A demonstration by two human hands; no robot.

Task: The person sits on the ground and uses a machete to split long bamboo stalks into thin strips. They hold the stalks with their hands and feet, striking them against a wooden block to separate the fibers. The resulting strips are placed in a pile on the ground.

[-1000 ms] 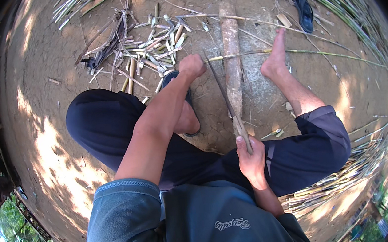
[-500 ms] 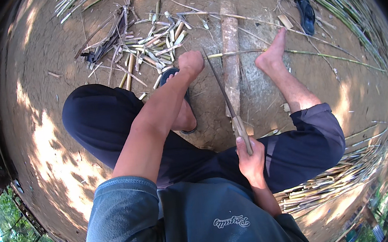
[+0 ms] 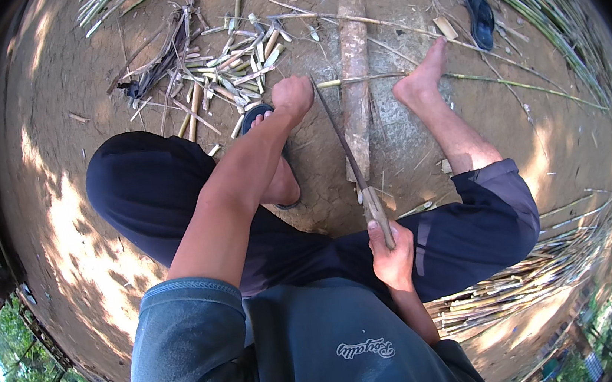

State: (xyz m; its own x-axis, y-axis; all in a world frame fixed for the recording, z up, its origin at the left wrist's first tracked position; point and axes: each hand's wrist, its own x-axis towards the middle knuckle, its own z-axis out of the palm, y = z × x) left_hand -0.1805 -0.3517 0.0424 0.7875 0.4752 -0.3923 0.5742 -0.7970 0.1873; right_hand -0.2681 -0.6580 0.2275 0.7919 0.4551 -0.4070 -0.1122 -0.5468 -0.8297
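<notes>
My left hand (image 3: 292, 97) is closed around the near-left end of a long, thin green-yellow cane stalk (image 3: 330, 83). The stalk runs right across a flat wooden plank (image 3: 357, 107) and past my bare right foot (image 3: 418, 84). In my right hand (image 3: 391, 253) is the pale wooden handle of a knife (image 3: 341, 139) with a long, narrow dark blade. The blade slants up and left, crossing the stalk right beside my left fist. Whether its edge bites into the stalk cannot be made out.
Short cut cane pieces (image 3: 241, 67) lie heaped at the far left, beside dry dark fibres (image 3: 170, 48). Long green stalks (image 3: 548, 9) are piled at the far right, near a loose dark sandal (image 3: 480, 20). More canes (image 3: 511, 296) lie behind my right knee.
The whole view has shifted slightly, moving things a little left and up in it. Both hands keep their grips, and the knife stays across the stalk at nearly the same slant.
</notes>
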